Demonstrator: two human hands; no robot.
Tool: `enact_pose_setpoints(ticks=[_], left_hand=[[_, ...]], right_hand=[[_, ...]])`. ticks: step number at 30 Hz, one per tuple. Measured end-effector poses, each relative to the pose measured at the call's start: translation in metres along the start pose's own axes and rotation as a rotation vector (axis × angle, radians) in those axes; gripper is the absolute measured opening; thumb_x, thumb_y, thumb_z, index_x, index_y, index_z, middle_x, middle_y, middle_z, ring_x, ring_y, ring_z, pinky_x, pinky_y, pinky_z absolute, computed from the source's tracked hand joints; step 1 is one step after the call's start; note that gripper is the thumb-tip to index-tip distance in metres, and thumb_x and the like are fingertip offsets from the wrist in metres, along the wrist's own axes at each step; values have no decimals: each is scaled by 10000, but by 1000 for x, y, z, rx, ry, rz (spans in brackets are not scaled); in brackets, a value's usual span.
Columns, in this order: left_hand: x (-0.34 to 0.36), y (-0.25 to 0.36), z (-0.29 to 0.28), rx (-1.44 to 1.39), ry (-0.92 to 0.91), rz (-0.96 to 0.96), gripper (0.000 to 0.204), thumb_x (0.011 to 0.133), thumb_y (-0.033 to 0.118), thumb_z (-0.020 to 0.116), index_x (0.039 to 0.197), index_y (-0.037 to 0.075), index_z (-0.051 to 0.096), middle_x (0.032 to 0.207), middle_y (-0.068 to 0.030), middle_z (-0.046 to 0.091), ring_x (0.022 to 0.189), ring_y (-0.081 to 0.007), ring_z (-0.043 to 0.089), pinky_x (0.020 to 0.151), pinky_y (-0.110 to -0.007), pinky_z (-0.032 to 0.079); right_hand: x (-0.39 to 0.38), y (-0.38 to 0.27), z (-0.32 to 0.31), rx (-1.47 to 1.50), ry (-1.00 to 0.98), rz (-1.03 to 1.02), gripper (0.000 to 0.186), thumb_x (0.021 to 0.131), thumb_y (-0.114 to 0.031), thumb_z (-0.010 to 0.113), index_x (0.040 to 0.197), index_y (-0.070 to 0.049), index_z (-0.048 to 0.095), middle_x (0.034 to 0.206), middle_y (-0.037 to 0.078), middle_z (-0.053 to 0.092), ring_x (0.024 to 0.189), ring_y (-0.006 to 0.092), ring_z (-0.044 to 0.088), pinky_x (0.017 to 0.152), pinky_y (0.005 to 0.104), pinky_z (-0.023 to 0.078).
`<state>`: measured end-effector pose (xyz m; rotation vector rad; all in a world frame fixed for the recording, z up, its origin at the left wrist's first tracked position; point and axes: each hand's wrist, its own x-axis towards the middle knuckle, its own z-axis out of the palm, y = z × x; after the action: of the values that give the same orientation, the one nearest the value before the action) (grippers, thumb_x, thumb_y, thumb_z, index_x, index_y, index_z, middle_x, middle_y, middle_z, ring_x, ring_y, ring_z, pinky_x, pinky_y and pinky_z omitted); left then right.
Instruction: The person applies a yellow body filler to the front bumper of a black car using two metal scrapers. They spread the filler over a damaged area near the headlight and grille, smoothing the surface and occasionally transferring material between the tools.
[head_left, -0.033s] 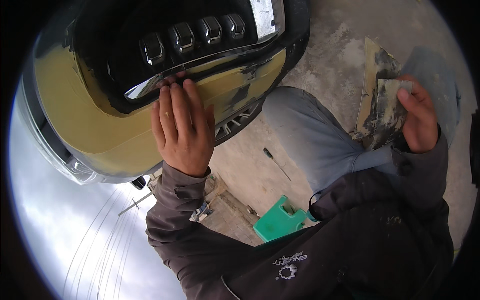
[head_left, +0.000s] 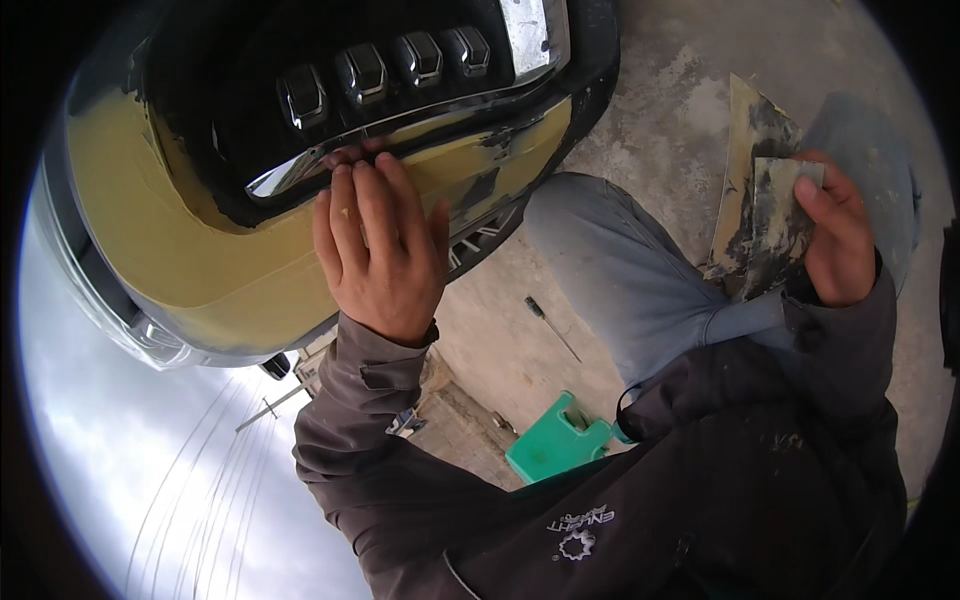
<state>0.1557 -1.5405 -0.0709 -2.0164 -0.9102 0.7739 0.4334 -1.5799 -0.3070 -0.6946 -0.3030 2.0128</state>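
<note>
My left hand (head_left: 385, 245) lies on the car bumper (head_left: 230, 240), its fingers stretched out and the fingertips along the edge by a chrome strip (head_left: 285, 175). Yellowish filler coats much of the bumper, with dark patches showing towards its right end. Off to the right, my right hand (head_left: 838, 230) is closed on a putty spreader (head_left: 788, 195), a thin flat plate smeared with filler, thumb on top. A larger filler-smeared sheet (head_left: 738, 170) sits behind the spreader, apparently held with it; the fingers underneath are hidden.
Several faceted lamps (head_left: 365, 75) sit in the dark recess above the strip. My bent knee (head_left: 590, 230) is between the bumper and my right hand. A screwdriver (head_left: 540, 312) lies on the concrete floor (head_left: 490, 310), near a green plastic stool (head_left: 560, 445). Part of a wheel (head_left: 485, 240) shows below the bumper.
My left hand has slid a little to the right along the bumper edge. The right hand and the spreader have stayed in place.
</note>
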Motion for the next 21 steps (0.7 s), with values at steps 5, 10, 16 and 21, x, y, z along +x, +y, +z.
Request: enact_pose_setpoints(ticks=[5,10,16,21], left_hand=[[10,70,58,-1,-88,210,551,805,337,574,1166,-76,512,1132,-172,487,1084,-295,489,955,-397,379],[6,-13,16,-114,-140,250,503,778,223,628,1225,23,516,1158,-99,513,1068,-233,504,954,-387,375],[-15,-2,12,0,-89,74,474,874,315,500,1211,-18,513,1187,-141,497,1107,-294,492,984,-433,377],[-2,7,44,-163,-214,241,689,734,334,631,1311,17,430,1228,-114,466,1190,-230,428,1043,-372,311]], right_hand=[[2,5,3,21,-30,31,262,895,-186,531,1089,-10,541,1007,60,610,928,137,576,831,278,434],[-3,5,0,82,68,13,284,904,-203,518,1109,-7,529,1038,72,604,950,140,570,829,276,434],[-3,4,-2,-30,-4,38,238,911,-213,508,1045,-17,527,981,60,599,914,134,571,818,275,432],[-19,-16,16,-6,-6,95,227,907,-216,516,1025,-22,524,982,48,599,908,128,570,827,274,430]])
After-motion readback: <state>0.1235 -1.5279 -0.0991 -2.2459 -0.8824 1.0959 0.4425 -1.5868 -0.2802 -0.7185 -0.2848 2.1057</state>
